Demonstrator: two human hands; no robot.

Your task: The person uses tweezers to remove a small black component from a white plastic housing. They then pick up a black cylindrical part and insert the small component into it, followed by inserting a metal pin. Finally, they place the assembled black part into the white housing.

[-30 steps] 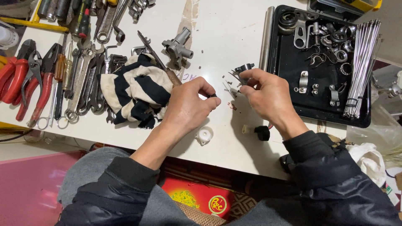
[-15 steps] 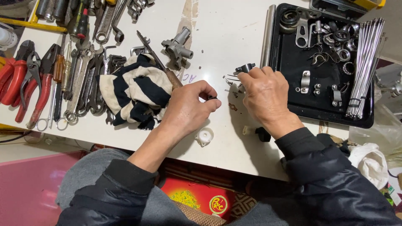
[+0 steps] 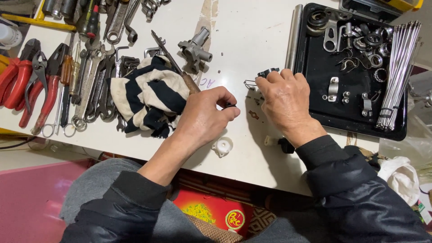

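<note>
Since half a second ago the right hand (image 3: 288, 105) has slid a little leftward off the tray edge, while the left hand (image 3: 204, 119) has barely shifted; nearest the body, a small white cap (image 3: 222, 146) lies alone on the white worktop (image 3: 243, 40) just below the left hand, and one small black knob (image 3: 284, 145) sits beside the right wrist; the left hand's grip is pressed together, thumb and forefinger pinching a tiny dark part (image 3: 230, 105) at the fingertips, the other fingers curled under, the forearm coming up from the lower left in a pushed-back black sleeve; the right hand lies palm down, knuckles up, fingers bent forward over a small black and wire piece (image 3: 263, 75), touching it, though whether the grip is closed on it I cannot tell because the fingertips are hidden; one striped black-and-cream rag (image 3: 146, 96) is bunched just left of the left hand, with a wooden-handled tool (image 3: 173, 60) lying across it; beyond sit one grey metal fitting (image 3: 195, 49) and a steel tube (image 3: 293, 36) against the black tray (image 3: 315, 114), which holds many small clamps and rings and one bundle of spokes (image 3: 400, 72); at far left lie two red-handled pliers (image 3: 31, 85) and a row of spanners (image 3: 92, 83).
</note>
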